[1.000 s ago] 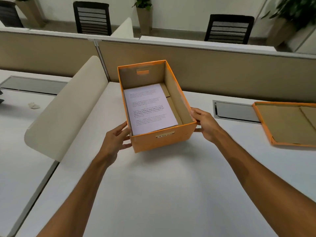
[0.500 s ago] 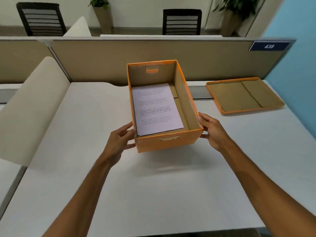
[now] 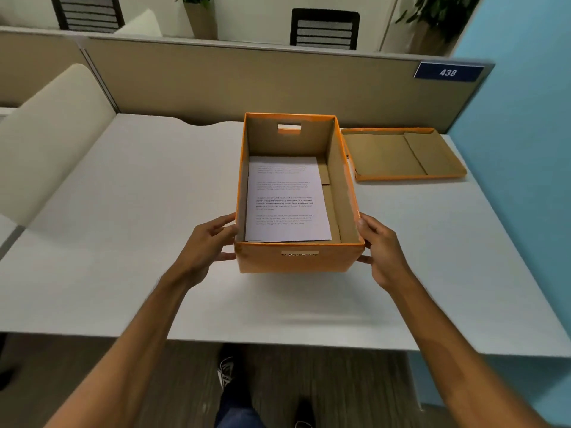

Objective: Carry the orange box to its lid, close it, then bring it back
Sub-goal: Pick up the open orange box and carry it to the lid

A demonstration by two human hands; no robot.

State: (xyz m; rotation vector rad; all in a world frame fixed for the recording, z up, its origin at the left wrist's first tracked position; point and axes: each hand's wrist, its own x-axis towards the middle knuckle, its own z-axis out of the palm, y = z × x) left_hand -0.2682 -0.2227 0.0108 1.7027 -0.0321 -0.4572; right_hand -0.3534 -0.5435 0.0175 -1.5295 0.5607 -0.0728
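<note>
**Open orange box held over the desk, lid waiting at its right**

Squarely between two bare hands sits the orange box (image 3: 298, 261), its top open and its brown cardboard inside showing. A printed sheet of paper (image 3: 285, 200) lies flat on the box floor, pushed toward the left wall. Each end wall has a slot handle cut through it.

The left hand (image 3: 208, 250) presses against the near left corner, fingers spread along the side wall and thumb up by the rim. The right hand (image 3: 381, 250) mirrors it on the near right corner, clamped flat to the wall. Whether the box rests on the white desk (image 3: 129, 211) or hangs just above it, I cannot tell; a soft shadow falls beneath its front.

The orange lid (image 3: 401, 154) lies upside down on the desk just beside the box's far right side, near the blue wall (image 3: 525, 149). Behind both runs a tan partition (image 3: 247, 84) carrying a blue plate numbered 438 (image 3: 448, 72). Beyond it stand a black chair (image 3: 324, 29) and potted plants.
</note>
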